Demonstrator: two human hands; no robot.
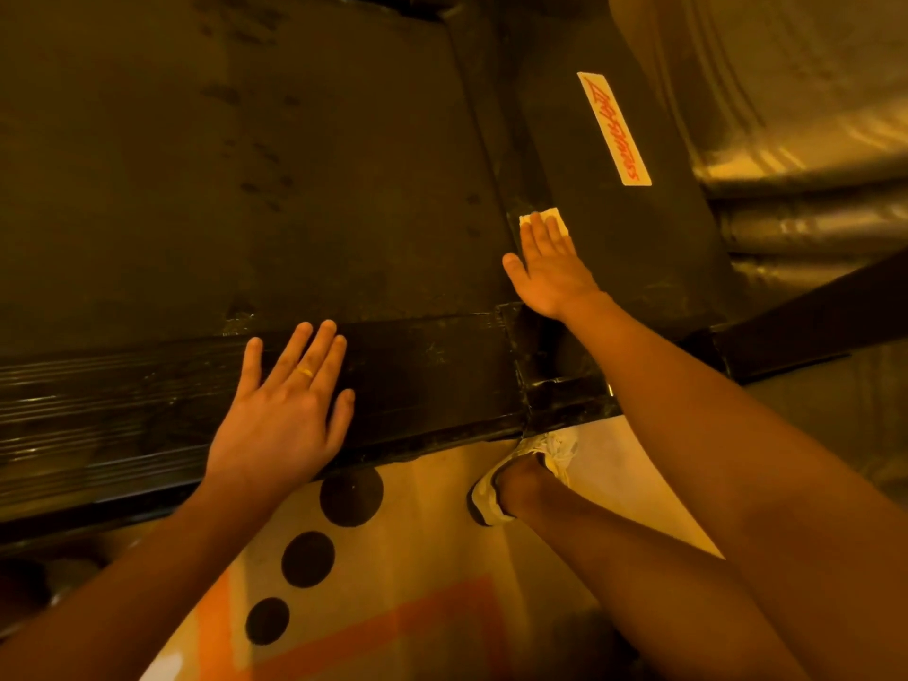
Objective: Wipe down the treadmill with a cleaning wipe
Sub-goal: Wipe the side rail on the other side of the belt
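The black treadmill fills the upper view, with its dusty belt (245, 164) at the left and a black motor cover (653, 228) at the right. My right hand (548, 272) lies flat with straight fingers on a small white cleaning wipe (539, 217), pressing it onto the cover's left edge. Only the wipe's far edge shows past my fingertips. My left hand (285, 410), with a ring on one finger, rests flat and open on the ribbed side rail (417, 380) near me.
A white sticker with red lettering (614, 130) sits on the cover beyond the wipe. My foot in a light shoe (521, 476) stands on a patterned mat (373, 572) with black dots beside the rail. A dark bar (810, 321) runs at the right.
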